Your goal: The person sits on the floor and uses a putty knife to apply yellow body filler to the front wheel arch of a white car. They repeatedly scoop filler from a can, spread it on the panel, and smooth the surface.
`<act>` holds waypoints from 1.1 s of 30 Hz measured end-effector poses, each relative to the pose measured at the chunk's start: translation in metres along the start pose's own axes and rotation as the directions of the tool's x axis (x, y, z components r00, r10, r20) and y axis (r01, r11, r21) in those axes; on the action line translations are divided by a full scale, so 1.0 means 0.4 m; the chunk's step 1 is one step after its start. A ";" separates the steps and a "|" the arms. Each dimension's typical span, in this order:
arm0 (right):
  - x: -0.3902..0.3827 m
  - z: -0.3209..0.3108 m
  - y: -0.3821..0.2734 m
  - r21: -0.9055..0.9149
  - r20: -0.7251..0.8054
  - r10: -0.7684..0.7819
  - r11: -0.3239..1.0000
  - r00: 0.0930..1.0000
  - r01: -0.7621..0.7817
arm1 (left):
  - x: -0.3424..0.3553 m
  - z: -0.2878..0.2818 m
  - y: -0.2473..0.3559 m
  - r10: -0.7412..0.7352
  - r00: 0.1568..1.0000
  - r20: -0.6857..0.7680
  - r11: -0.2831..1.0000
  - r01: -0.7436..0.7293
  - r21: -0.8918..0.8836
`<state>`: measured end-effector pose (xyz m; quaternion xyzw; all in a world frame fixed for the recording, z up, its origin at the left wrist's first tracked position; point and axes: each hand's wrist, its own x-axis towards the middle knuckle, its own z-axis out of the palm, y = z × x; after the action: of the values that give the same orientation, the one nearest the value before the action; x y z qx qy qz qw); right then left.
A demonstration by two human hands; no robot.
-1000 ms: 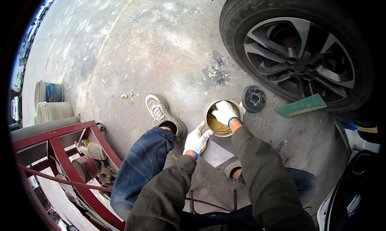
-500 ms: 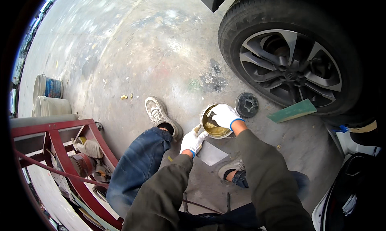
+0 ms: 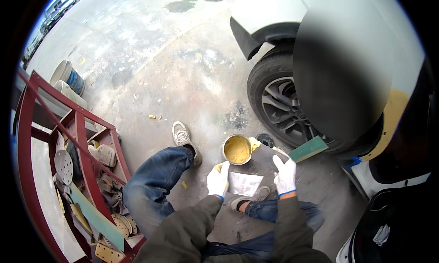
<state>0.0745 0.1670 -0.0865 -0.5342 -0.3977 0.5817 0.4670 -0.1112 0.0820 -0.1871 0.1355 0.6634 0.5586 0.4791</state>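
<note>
My left hand (image 3: 218, 179) is closed on the left edge of a thin whitish-grey sheet (image 3: 246, 184). In my right hand (image 3: 285, 174), pinched between thumb and fingers, is a flat grey putty spreader (image 3: 269, 157). A lump of yellow putty (image 3: 254, 144) clings to its far left end, beside the can's right rim. The round metal can (image 3: 224, 154) stands on the floor just beyond the sheet, with yellow putty (image 3: 238, 150) inside. Both hands wear white gloves with blue cuffs. Behind the spreader, the can's dark lid (image 3: 265, 139) shows partly.
A green flat board (image 3: 308, 148) leans by the car wheel (image 3: 280, 110). The white car's panel has a yellow patch (image 3: 392, 119). To my left, a red metal rack (image 3: 80, 135) holds sanding discs (image 3: 63, 167) and a red-handled-free clutter of tools. Buckets (image 3: 68, 76) stand beyond it.
My right hand has left the can and moved right, bringing out the spreader with putty on it. My left hand has come off the can's rim. The view has tilted up.
</note>
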 end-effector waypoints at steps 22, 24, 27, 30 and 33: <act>-0.474 -0.127 -0.397 0.245 0.142 -0.511 0.848 0.848 0.470 | -0.364 -0.005 0.472 0.102 0.738 0.667 0.990 -0.013 -0.137; -0.511 -0.112 -0.440 0.064 0.313 -0.702 0.687 0.640 0.724 | -0.368 -0.017 0.506 0.107 0.696 0.711 0.992 -0.030 -0.119; -0.530 -0.094 -0.513 -0.142 0.635 -0.703 0.301 0.321 0.943 | -0.371 -0.034 0.549 0.106 0.659 0.745 0.994 -0.051 -0.095; -0.561 -0.115 -0.524 -0.266 0.709 -0.641 0.143 0.294 0.953 | -0.411 -0.026 0.570 0.140 0.615 0.776 0.990 -0.080 -0.115; -0.567 -0.121 -0.540 -0.293 0.764 -0.583 0.070 0.278 0.953 | -0.426 -0.037 0.597 0.178 0.534 0.827 0.984 -0.067 -0.168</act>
<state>0.1464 -0.0010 0.1724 -0.2002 -0.9118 0.1109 0.3410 -0.1219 0.0322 0.1022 0.4041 0.3091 0.4952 0.7042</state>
